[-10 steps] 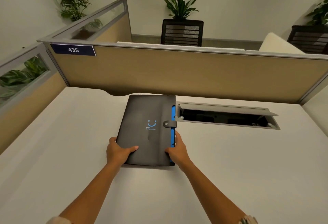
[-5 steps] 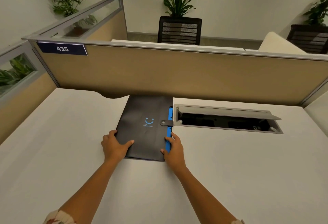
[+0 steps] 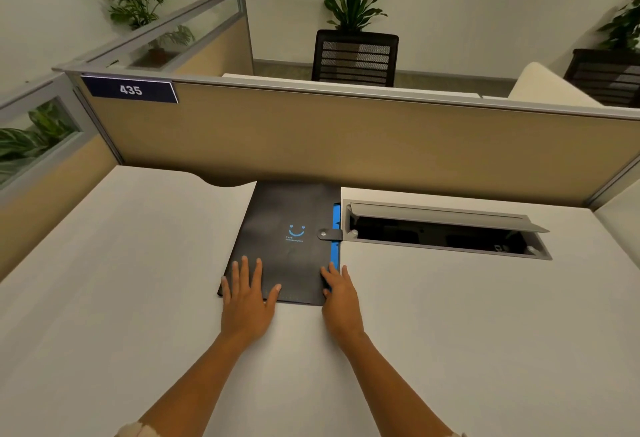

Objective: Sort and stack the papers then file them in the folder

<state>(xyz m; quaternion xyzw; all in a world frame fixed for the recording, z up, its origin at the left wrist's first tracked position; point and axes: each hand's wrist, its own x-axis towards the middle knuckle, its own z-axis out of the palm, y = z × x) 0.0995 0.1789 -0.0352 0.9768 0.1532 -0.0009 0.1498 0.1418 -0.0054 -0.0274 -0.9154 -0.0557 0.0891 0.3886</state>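
A black folder (image 3: 287, 229) with a blue smile logo lies closed on the white desk (image 3: 138, 281), its far edge against the partition. A strap with a snap (image 3: 328, 234) holds it shut, and a blue edge (image 3: 335, 249) shows along its right side. My left hand (image 3: 247, 298) rests flat on the folder's near left corner, fingers spread. My right hand (image 3: 341, 293) lies flat on the near right corner, fingertips on the blue edge. No loose papers are visible.
An open cable hatch (image 3: 446, 232) with a raised grey lid sits in the desk just right of the folder. A tan partition (image 3: 346, 139) with a "435" sign (image 3: 131, 89) walls the far side, another the left. Chairs and plants stand beyond.
The folder has slid away from me until it meets the partition. Both hands have let go of its near corners and now lie flat with fingers spread.
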